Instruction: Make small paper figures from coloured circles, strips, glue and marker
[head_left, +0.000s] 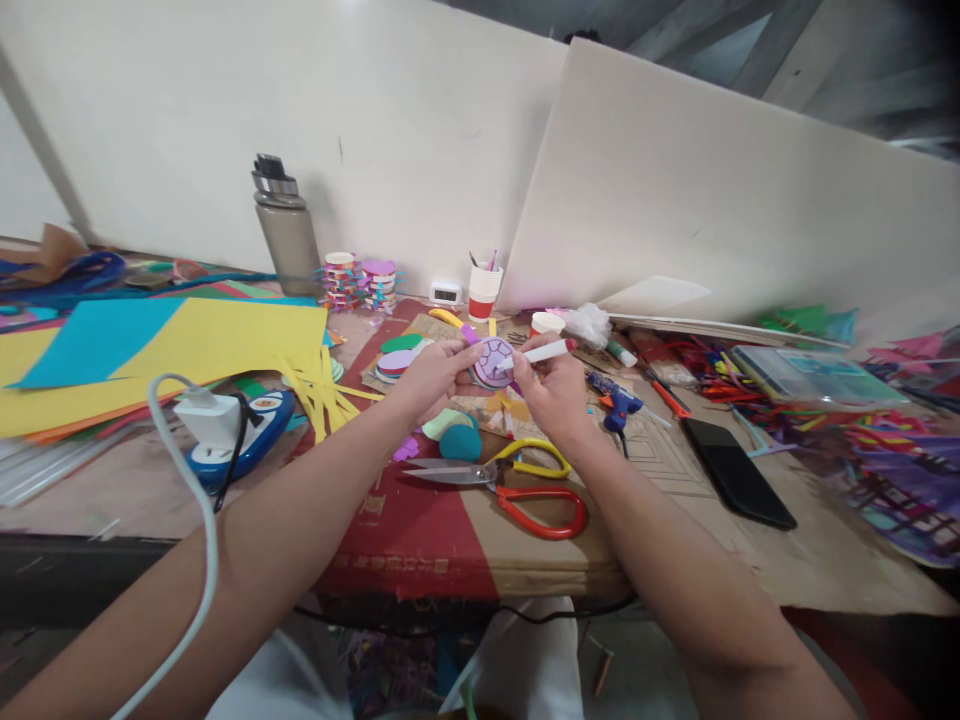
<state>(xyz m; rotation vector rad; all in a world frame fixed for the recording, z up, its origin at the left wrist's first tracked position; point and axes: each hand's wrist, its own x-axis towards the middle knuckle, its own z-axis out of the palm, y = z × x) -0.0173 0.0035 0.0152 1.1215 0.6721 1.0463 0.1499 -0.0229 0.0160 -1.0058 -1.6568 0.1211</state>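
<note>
My left hand [439,376] grips the left edge of a round lilac paper piece [493,360] with dark cell-like lines drawn on it. Purple tabs stick out from its rim. In my right hand [553,385] is a white marker pen [546,351] with a red end, its tip at the face of the lilac piece. Below both hands lie large scissors [491,475] with one yellow and one red handle, blades pointing left. Teal and pale green paper discs [459,440] rest just above the blades. More coloured discs [397,358] are stacked beyond my left hand.
Yellow and blue sheets [225,335] with cut strips lie left, behind a blue power strip [281,415] and white cable. A bottle [289,235], paper cups [485,288] and a small clock [445,292] stand at the back. Right are a glue gun [619,405] and a phone [735,470].
</note>
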